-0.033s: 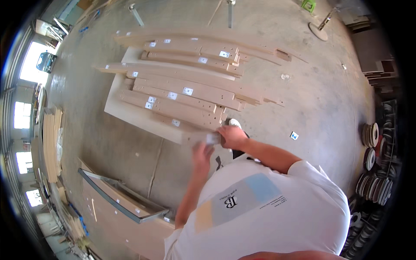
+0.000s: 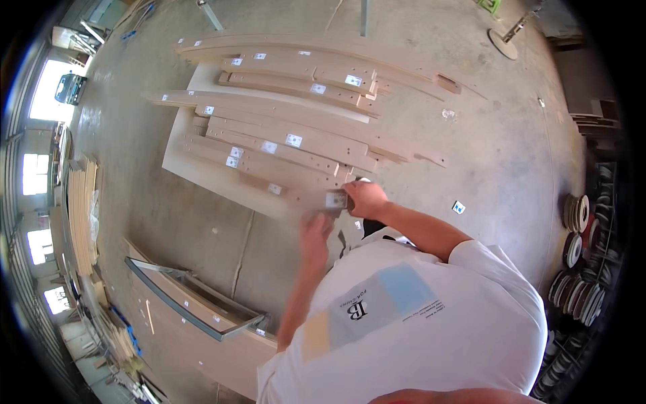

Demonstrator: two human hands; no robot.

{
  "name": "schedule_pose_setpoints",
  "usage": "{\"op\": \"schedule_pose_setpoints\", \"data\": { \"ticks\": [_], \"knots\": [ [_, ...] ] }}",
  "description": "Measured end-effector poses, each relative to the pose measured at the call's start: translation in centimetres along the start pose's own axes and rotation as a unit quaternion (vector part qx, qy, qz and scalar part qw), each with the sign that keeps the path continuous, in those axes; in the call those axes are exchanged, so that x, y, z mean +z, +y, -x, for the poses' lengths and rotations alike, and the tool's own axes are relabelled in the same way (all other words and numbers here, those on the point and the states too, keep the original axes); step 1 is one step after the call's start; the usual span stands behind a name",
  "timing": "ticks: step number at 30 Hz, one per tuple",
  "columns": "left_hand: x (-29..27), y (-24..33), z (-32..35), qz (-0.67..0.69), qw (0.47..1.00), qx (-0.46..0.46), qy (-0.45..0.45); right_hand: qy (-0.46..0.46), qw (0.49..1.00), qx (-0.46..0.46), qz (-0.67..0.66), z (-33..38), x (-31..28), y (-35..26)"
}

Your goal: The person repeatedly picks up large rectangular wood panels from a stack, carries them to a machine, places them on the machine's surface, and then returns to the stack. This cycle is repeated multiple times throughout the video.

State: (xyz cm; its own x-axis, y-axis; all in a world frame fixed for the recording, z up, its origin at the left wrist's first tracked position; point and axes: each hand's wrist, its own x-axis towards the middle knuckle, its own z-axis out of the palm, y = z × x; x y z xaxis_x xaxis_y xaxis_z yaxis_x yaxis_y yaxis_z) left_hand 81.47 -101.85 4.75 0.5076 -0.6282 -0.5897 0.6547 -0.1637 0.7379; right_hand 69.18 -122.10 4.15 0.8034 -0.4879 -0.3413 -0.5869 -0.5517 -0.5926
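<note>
My right hand (image 2: 368,200) is closed on the near end of a brown board, right beside a white printed label (image 2: 336,200). Just below and to the left, my left hand (image 2: 315,232) is at the board's lower edge; its fingers are blurred, and whether they grip is unclear. The board's far part blurs into several long brown boards (image 2: 289,156) lying side by side in front of me. They bear white labels and small drilled holes. Under them shows a pale sheet (image 2: 178,145).
A dark-framed panel (image 2: 178,296) leans over brown sheets at lower left. Stacked boards (image 2: 82,215) stand along the left wall. Edging rolls (image 2: 577,296) fill racks at right. A round-based metal stand (image 2: 503,44) is at the far right, and a small label (image 2: 458,207) lies on the floor.
The board's labelled end has shifted slightly up and right, and its label is sharper. My right hand has moved with it; my left hand has stayed close by. The view has shifted slightly.
</note>
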Motion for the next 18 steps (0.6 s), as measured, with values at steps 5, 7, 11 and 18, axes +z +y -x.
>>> {"op": "schedule_pose_setpoints", "data": {
  "ticks": [5, 7, 11, 18],
  "knots": [
    [3.5, 1.5, -5.1, -0.181, 0.981, 0.004, 0.065, 0.034, 0.998, 0.054, 0.025, -10.4, -8.5, 7.1],
    [1.7, -0.5, -6.6, -0.216, 0.973, -0.010, 0.077, 0.077, 0.993, 0.075, 0.045, -14.6, -11.1, 10.8],
    [-5.8, -7.0, -5.7, -0.269, 0.947, -0.102, 0.142, 0.149, 0.980, 0.121, 0.056, -22.8, -16.1, 15.6],
    [-5.4, -8.0, -2.5, -0.259, 0.925, -0.166, 0.224, 0.153, 0.973, 0.164, 0.061, -32.8, -19.5, 20.3]
  ]
}}
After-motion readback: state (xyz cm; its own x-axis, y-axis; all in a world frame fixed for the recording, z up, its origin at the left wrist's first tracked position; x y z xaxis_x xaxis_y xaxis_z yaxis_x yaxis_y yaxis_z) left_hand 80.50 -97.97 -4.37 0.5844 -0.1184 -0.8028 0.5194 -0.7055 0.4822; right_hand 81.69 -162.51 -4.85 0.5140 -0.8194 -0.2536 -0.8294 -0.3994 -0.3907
